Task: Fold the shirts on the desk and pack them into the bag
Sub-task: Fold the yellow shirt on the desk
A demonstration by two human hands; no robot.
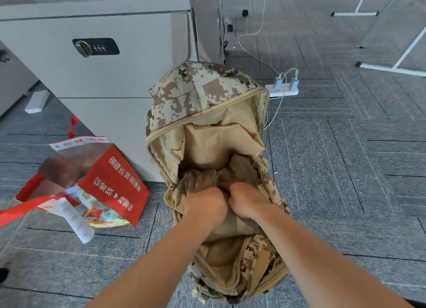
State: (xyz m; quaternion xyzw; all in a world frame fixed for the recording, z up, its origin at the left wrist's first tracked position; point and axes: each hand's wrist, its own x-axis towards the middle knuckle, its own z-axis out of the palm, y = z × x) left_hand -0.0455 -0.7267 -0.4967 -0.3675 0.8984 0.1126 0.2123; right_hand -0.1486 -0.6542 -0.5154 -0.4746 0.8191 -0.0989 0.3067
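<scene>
A tan camouflage backpack (200,93) stands on the carpet with its main compartment unzipped and its flap thrown back. Both my hands reach down into the opening. My left hand (206,205) and my right hand (247,200) sit side by side, fingers curled into a bunched tan-brown fabric (198,181) inside the compartment. I cannot tell whether this fabric is a shirt or the bag's lining. My fingertips are hidden in the folds. No desk and no other shirt is in view.
A red shopping bag (115,181) with white lettering lies to the left of the backpack. A grey cabinet (92,77) with a combination lock stands behind. A white power strip (282,90) with cables lies on the carpet at the back right.
</scene>
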